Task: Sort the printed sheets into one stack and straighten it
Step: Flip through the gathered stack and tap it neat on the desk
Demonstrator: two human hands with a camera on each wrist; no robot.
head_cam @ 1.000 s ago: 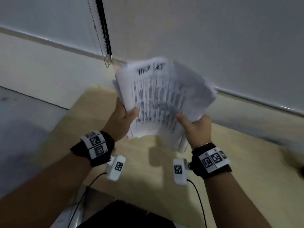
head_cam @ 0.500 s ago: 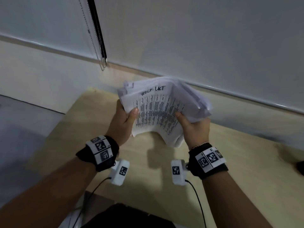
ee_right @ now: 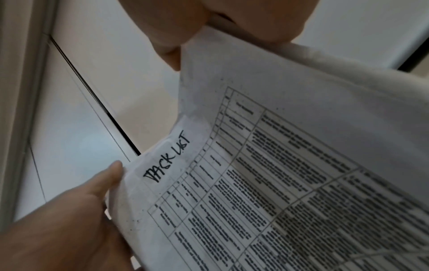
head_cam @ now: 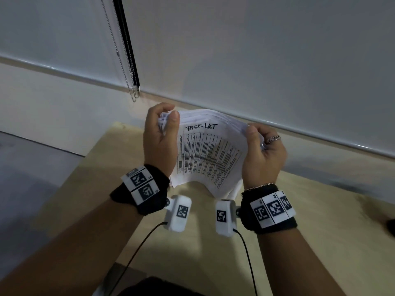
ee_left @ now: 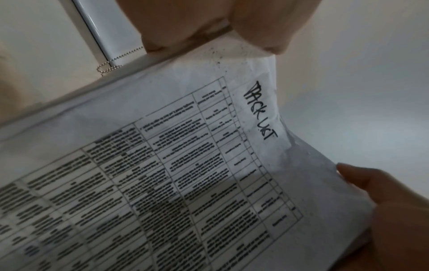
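Left hand (head_cam: 159,142): centre of the head view, thumb and curled fingers pinching the upper left corner of the stack of printed sheets (head_cam: 209,152). Right hand (head_cam: 264,154): just right of centre, curled round the stack's upper right edge, a ring (head_cam: 272,138) on one finger.

Stack: held in the air between both hands above the pale wooden counter (head_cam: 310,242), its top edges fanned and uneven, the lower part sagging toward the wrists.

Head view only: counter, both wristbands, the bead chain (head_cam: 133,92) hanging at upper left against the wall.

Left wrist view: top sheet (ee_left: 162,174) fills the frame; a ruled table of blurred print and a handwritten heading at right; the right hand's thumb at lower right.

Right wrist view: same sheet, heading at centre left; the left hand's thumb at lower left.
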